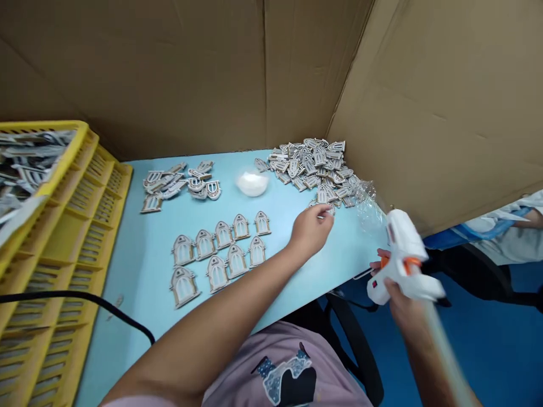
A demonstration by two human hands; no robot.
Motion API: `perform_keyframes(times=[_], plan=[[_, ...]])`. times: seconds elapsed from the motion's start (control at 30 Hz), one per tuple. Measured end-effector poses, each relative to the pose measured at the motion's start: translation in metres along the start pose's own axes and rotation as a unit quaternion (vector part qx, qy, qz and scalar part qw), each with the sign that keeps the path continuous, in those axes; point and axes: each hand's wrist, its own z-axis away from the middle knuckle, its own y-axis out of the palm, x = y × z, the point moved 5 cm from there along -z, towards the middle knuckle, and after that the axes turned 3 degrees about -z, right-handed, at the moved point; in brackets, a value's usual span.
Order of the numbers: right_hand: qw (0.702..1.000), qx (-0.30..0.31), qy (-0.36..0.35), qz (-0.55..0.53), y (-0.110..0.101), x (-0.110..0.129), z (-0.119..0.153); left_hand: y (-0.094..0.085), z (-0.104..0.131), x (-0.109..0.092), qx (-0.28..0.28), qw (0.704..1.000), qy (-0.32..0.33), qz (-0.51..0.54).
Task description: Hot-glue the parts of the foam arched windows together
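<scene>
white glue gun [401, 272] in the right grip [405, 310]

Cardboard partition [203, 73], top; transparent plastic film [367, 204], right of centre; black chair [475, 270], right edge; blue floor [500, 350], lower right.

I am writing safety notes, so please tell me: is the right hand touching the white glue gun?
Touching. The head view shows the right hand closed around the handle of the white glue gun.

Brown cardboard wall [169, 73] behind pale-blue table [144, 243] — second cardboard panel [458, 113] on right, meeting it at corner. Blue floor [487, 350] lower right — black chair [360, 353] by table, black furniture [475, 271] beyond.
</scene>
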Motion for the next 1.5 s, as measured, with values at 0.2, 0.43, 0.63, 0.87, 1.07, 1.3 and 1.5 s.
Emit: perform_keyframes(times=[0.2, 0.43, 0.63, 0.87, 1.07, 1.3, 1.5], plan=[[0.965, 0.013, 0.091, -0.245, -0.031, 0.02, 0.006, 0.102, -0.072, -0.038, 0.126, 0.991, -0.036, -0.035], [0.948, -0.009, 0.148, -0.283, -0.042, 0.0, 0.002, 0.141, -0.084, -0.041, 0.151, 0.986, -0.013, -0.065], [0.937, 0.014, 0.204, -0.284, -0.034, -0.02, 0.0, 0.129, -0.069, -0.025, 0.073, 0.991, 0.011, -0.112], [0.933, 0.026, 0.221, -0.284, -0.033, -0.021, 0.002, 0.129, -0.06, -0.024, 0.059, 0.991, 0.049, -0.111], [0.936, 0.036, 0.23, -0.264, -0.024, -0.016, 0.005, 0.127, -0.06, -0.021, 0.07, 0.996, 0.048, -0.028], [0.949, 0.056, 0.259, -0.172, -0.002, -0.022, 0.007, 0.121, -0.056, -0.012, 0.063, 0.997, 0.036, -0.011], [0.961, 0.07, 0.266, -0.027, -0.007, -0.023, 0.004, 0.119, -0.057, -0.004, 0.085, 0.995, 0.049, 0.004]])
